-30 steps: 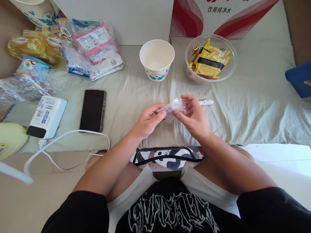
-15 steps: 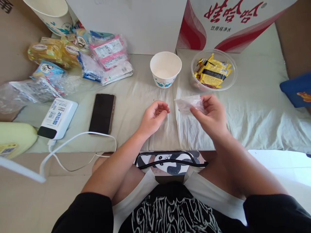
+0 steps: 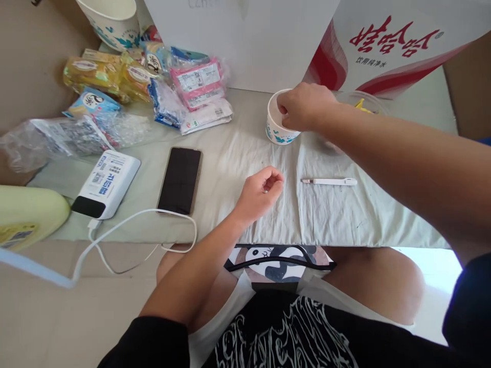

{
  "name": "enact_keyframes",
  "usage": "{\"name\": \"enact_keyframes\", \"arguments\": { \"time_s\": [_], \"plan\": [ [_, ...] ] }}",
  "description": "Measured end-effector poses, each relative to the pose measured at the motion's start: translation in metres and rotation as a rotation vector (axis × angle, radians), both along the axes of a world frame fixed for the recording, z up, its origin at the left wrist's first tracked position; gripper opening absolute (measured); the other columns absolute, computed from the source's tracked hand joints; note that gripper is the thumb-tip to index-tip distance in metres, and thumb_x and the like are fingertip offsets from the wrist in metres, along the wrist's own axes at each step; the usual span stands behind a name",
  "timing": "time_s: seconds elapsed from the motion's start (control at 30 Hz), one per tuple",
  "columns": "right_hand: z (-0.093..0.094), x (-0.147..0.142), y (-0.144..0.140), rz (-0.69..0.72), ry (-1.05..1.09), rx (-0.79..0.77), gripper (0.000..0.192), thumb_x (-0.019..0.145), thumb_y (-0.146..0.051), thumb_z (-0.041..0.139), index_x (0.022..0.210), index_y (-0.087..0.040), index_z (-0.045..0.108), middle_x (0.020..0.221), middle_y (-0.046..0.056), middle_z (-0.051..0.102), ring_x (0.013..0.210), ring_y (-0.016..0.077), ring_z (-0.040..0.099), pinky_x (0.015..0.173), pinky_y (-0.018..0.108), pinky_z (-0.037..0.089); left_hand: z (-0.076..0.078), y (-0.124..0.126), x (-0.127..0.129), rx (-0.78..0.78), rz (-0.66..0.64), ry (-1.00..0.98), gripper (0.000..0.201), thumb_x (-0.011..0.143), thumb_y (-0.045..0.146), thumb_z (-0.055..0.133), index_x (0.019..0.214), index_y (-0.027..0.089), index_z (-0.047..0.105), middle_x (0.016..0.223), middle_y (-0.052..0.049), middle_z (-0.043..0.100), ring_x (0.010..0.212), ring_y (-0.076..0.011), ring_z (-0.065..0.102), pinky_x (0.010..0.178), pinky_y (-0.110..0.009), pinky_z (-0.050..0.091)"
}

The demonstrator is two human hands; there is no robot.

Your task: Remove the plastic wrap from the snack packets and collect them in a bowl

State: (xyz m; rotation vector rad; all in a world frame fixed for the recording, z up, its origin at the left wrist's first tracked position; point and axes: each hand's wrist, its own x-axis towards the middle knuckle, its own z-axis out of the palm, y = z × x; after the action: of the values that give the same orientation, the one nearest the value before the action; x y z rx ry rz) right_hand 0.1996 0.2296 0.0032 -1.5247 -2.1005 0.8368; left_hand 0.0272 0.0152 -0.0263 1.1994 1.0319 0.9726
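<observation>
Nearest the body, the left hand (image 3: pixel 261 190) rested on the pale cloth (image 3: pixel 238 153) with its fingers loosely curled toward the palm; nothing showed between them, though the curl hid the inside, so whether some small scrap was pinched there could not be told. A thin white pen-like stick (image 3: pixel 329 181) lay flat on the cloth just to its right, untouched.

Farther out, the right hand (image 3: pixel 303 106) hung over the rim of the white paper cup (image 3: pixel 276 128), knuckles up and fingertips bunched together and dipped into the mouth. The bunched fingers hid whatever they carried, so the hand's contents were uncertain. Judging from that pose, a drop into the cup would go best with the fingers held well inside the rim before parting, and the cup left unbumped, since it stood free on soft, creased cloth and looked light enough to tip.

To the left lay a dark phone (image 3: pixel 180 180) face up and a white power bank (image 3: pixel 107 183) with a blue printed label too small to read, its cable (image 3: pixel 134 225) looping off the edge. Beyond them sat a heap of snack packets (image 3: pixel 153 82) with barcoded labels. At the back stood a carton (image 3: pixel 383 46) bearing large red Chinese characters, seen upside down, with the smaller line 饮用纯净水 beneath.
</observation>
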Motion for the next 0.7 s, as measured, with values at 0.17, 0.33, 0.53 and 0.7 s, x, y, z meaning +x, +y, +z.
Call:
{"name": "enact_keyframes", "arguments": {
  "time_s": [0.17, 0.33, 0.53, 0.7],
  "plan": [
    [0.004, -0.023, 0.003, 0.142, -0.468, -0.268, 0.023, 0.064, 0.013, 0.074, 0.053, -0.007, 0.068, 0.039, -0.015, 0.041, 0.038, -0.008, 0.029, 0.048, 0.016, 0.012, 0.003, 0.0, -0.002, 0.009, -0.01, 0.021, 0.003, 0.083, 0.021, 0.062, 0.08, 0.021, 0.06, 0.072, 0.002, 0.06, 0.07, -0.0131, 0.057, 0.068, -0.029, 0.046],
    [0.048, -0.044, -0.013, 0.111, -0.573, -0.222, 0.021, 0.067, 0.01, 0.069, 0.053, -0.005, 0.067, 0.047, -0.012, 0.051, 0.048, -0.004, 0.049, 0.055, 0.015, 0.029, 0.007, -0.002, -0.004, -0.007, -0.015, 0.017, 0.004, 0.085, 0.019, 0.061, 0.082, 0.021, 0.061, 0.075, 0.001, 0.063, 0.071, -0.0131, 0.058, 0.068, -0.029, 0.047],
    [0.081, -0.107, -0.054, 0.099, -0.454, 0.013, 0.03, 0.092, -0.01, 0.06, 0.12, -0.012, 0.073, 0.104, 0.004, 0.07, 0.119, 0.0245, 0.064, 0.104, 0.041, 0.047, 0.007, -0.002, -0.007, 0.014, -0.038, 0.099, 0.005, 0.086, 0.018, 0.059, 0.082, 0.02, 0.06, 0.075, 0.002, 0.064, 0.071, -0.0123, 0.058, 0.068, -0.028, 0.044],
    [0.043, -0.162, -0.056, 0.11, -0.338, -0.173, 0.078, 0.091, -0.012, 0.067, 0.163, -0.018, 0.038, 0.119, 0.008, 0.068, 0.108, 0.0228, 0.064, 0.103, 0.045, 0.053, 0.009, -0.003, -0.009, -0.014, -0.072, 0.118, 0.006, 0.087, 0.017, 0.055, 0.082, 0.02, 0.057, 0.077, 0.003, 0.062, 0.071, -0.0107, 0.055, 0.069, -0.026, 0.043]
  ]
}}
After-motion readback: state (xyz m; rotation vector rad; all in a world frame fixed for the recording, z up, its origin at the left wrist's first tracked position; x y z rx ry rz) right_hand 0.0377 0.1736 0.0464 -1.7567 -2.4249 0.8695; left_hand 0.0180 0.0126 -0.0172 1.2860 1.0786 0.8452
